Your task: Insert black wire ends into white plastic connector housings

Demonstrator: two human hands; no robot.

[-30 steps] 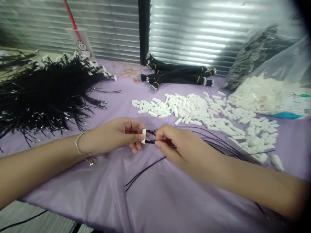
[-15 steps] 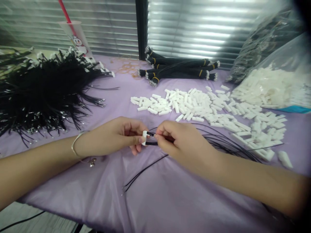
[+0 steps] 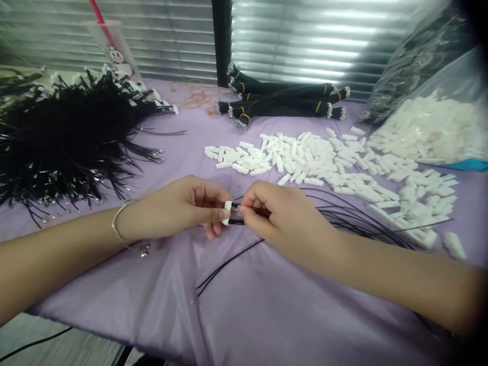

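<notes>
Between thumb and fingers, my left hand [image 3: 190, 206] pinches a small white connector housing [image 3: 227, 212]. Black wires [image 3: 237, 222] enter its right side. Just to the right, my right hand [image 3: 280, 213] is closed on a black wire [image 3: 235, 205], its fingertips close to the housing; the wire's very end is hard to make out. More black wires [image 3: 358, 223] trail rightward from behind my right hand. A few loose wire ends [image 3: 213, 277] with metal tips lie on the cloth below the hands.
White connector housings [image 3: 305, 155] are strewn behind my right hand. Tied black wire bundles [image 3: 282, 104] lie by the window blinds. A heap of wired connectors [image 3: 64, 137] and a plastic cup [image 3: 118, 56] are at left. A clear bag [image 3: 434, 127] stands at right on the purple cloth [image 3: 160, 295].
My right hand has moved slightly left, closer to the housing, and less wire shows between its fingertips and the housing. My left hand keeps its pinch. The whole view has shifted a little.
</notes>
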